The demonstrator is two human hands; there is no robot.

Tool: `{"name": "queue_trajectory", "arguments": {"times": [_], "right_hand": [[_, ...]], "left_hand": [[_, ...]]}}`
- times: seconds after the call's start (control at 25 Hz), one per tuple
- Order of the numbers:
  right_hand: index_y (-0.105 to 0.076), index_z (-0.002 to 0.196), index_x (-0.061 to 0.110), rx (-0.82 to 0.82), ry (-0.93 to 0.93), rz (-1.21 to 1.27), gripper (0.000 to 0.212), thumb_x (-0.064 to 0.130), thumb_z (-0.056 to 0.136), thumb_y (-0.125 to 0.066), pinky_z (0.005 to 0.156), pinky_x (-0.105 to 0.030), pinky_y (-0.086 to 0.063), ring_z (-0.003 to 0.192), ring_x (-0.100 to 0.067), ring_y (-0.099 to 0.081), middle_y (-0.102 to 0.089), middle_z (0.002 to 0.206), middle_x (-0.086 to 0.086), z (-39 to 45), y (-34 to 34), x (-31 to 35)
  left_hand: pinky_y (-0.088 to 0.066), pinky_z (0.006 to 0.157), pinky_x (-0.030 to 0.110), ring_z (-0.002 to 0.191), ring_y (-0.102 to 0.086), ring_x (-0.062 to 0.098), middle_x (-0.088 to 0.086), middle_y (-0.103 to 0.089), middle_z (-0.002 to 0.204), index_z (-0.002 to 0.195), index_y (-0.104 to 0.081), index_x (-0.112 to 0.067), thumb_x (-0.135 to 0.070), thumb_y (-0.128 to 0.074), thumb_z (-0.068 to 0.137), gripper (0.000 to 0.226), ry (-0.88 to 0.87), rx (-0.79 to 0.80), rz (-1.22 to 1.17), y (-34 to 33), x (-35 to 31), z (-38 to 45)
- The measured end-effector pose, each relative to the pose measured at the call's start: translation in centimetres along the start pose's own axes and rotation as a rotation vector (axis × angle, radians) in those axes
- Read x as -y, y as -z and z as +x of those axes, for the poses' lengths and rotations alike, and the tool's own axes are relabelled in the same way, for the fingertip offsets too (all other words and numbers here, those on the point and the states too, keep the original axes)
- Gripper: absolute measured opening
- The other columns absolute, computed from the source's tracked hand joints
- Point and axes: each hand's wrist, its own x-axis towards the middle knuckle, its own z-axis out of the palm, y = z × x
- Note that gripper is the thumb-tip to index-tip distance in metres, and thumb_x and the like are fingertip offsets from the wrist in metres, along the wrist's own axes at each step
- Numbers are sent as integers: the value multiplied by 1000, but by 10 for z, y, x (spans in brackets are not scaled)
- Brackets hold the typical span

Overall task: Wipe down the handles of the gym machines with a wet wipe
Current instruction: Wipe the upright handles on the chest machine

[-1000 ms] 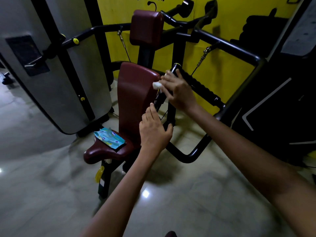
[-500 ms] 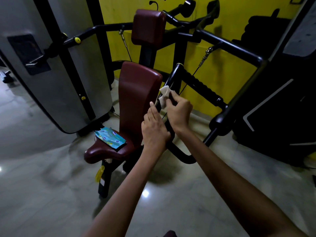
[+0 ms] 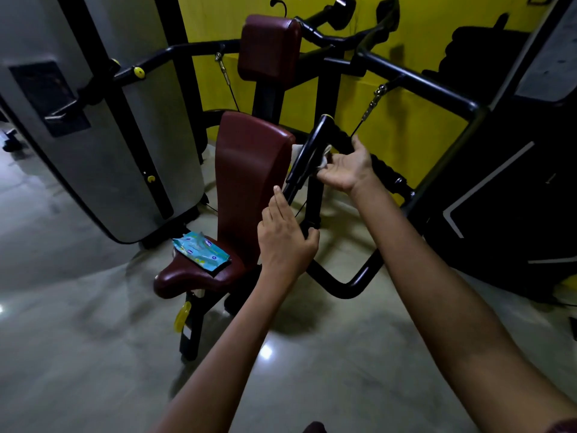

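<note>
A seated gym machine has a black handle bar point(image 3: 304, 157) slanting down beside its maroon backrest point(image 3: 249, 176). My right hand point(image 3: 345, 168), palm turned up, wraps a white wet wipe point(image 3: 325, 157) round the upper part of this bar, just below its bend into a ribbed grip point(image 3: 385, 168). Lower down, my left hand point(image 3: 285, 243) holds the same bar, with the thumb hooked round it and the fingers lying straight up against the backrest edge.
A blue wet-wipe pack point(image 3: 199, 253) lies on the maroon seat point(image 3: 184, 278). A grey weight-stack cover point(image 3: 103, 157) stands at the left and a black machine point(image 3: 515, 198) at the right. A yellow wall is behind, and shiny floor lies below.
My right hand went down the bar with the wipe, then came back up near the bend and turned palm up. My left hand stayed on the lower bar.
</note>
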Motion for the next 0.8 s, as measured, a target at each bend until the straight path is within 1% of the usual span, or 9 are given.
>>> {"name": "queue_trajectory", "arguments": {"times": [0.08, 0.2, 0.28, 0.36, 0.4, 0.48, 0.64, 0.72, 0.8], "right_hand": [[-52, 91, 3, 41, -58, -129, 76, 72, 87, -21, 75, -33, -44, 82, -24, -54, -53, 92, -15, 3, 0, -5], [-52, 94, -2, 62, -93, -233, 86, 75, 85, -14, 73, -33, -50, 80, -27, -56, -56, 92, -18, 1, -2, 0], [-52, 93, -7, 53, -9, -201, 90, 73, 86, -10, 66, -30, -53, 73, -28, -60, -61, 83, -20, -6, -15, 13], [-50, 82, -6, 29, 73, -149, 86, 68, 89, -8, 45, -21, -50, 54, -22, -59, -61, 58, -16, -6, -29, 28], [-50, 80, -7, 9, 101, -159, 83, 64, 92, -9, 40, -20, -48, 50, -22, -57, -60, 53, -15, -4, -34, 34], [-50, 82, -9, -39, 163, -279, 70, 51, 99, -16, 38, -20, -48, 51, -24, -59, -61, 61, -15, 5, -38, 40], [-58, 102, -2, -120, 478, -822, 28, 15, 101, -37, 55, -23, -46, 62, -20, -58, -61, 77, -11, 19, -25, 39], [-62, 113, -3, -166, 686, -1106, 26, 11, 96, -48, 69, -22, -48, 84, -23, -61, -67, 95, -13, 21, -13, 35], [-63, 114, -2, -203, 858, -1369, 26, 9, 92, -53, 93, -22, -47, 112, -18, -58, -63, 118, -12, 18, -8, 32]], "left_hand": [[-38, 91, 36, 118, -41, 31, 21, -33, 143, 147, -5, 5, -49, -33, 74, 95, -2, -16, -13, 0, 1, 0], [-39, 90, 37, 117, -43, 33, 22, -36, 142, 146, -9, 6, -51, -29, 73, 95, 3, -16, -15, 0, 1, 0], [-40, 88, 38, 114, -44, 33, 22, -38, 140, 146, -11, 7, -53, -23, 69, 98, 5, -18, -5, -1, 1, 0], [-41, 88, 38, 114, -45, 34, 22, -39, 139, 146, -12, 7, -53, -23, 69, 98, 7, -11, -6, 0, 1, 0], [-40, 89, 38, 115, -44, 34, 22, -38, 140, 146, -12, 7, -52, -26, 70, 97, 9, 2, -7, 0, 1, 0], [-39, 90, 37, 117, -43, 33, 22, -36, 141, 146, -10, 6, -50, -32, 72, 95, 9, 17, -8, 1, 1, 1], [-39, 91, 37, 116, -43, 33, 21, -37, 141, 146, -10, 5, -49, -36, 73, 95, 10, 10, -10, 2, 0, 1], [-40, 90, 37, 116, -43, 33, 21, -38, 140, 146, -12, 5, -54, -28, 71, 97, 9, 4, 0, 1, 0, 0], [-40, 89, 38, 114, -44, 33, 22, -39, 139, 146, -13, 6, -56, -22, 67, 101, 6, -4, 6, -1, 0, 1]]}}
